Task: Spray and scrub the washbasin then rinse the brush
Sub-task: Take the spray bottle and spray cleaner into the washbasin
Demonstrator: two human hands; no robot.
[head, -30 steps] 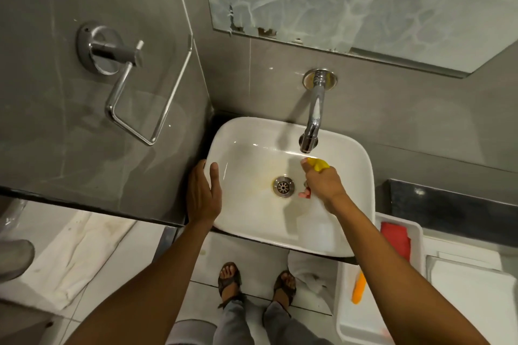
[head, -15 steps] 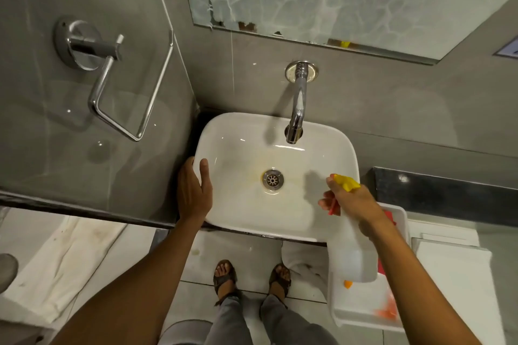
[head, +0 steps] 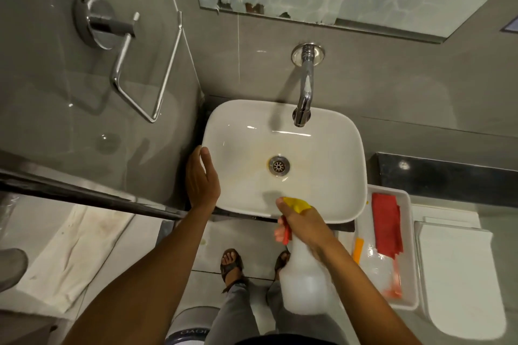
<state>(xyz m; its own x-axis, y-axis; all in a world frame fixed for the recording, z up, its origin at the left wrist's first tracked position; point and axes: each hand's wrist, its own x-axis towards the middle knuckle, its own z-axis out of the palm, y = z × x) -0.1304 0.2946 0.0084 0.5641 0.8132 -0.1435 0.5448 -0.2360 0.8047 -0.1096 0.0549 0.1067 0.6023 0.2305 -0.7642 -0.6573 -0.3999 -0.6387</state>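
A white washbasin point(head: 330, 143) with a yellowish stain around its metal drain point(head: 279, 166) sits under a chrome tap point(head: 305, 87). My left hand point(head: 202, 180) rests flat on the basin's left rim, fingers apart, holding nothing. My right hand point(head: 301, 223) grips the neck of a translucent white spray bottle point(head: 304, 286) with a yellow nozzle point(head: 297, 204) and red trigger. The nozzle hangs over the basin's near rim and points into the bowl. The brush point(head: 392, 274), clear-handled with a red end, seems to lie in the white tray on the right.
A white tray point(head: 407, 232) right of the basin holds a red cloth point(head: 386, 224) and an orange item point(head: 358, 249). A white toilet lid point(head: 462, 274) lies further right. A chrome towel ring point(head: 140, 64) hangs on the left wall. My sandalled feet point(head: 232, 262) stand below.
My right hand pulled the spray bottle back from the middle of the bowl, out to the right, then to the basin's near rim. My left hand stayed on the left rim.
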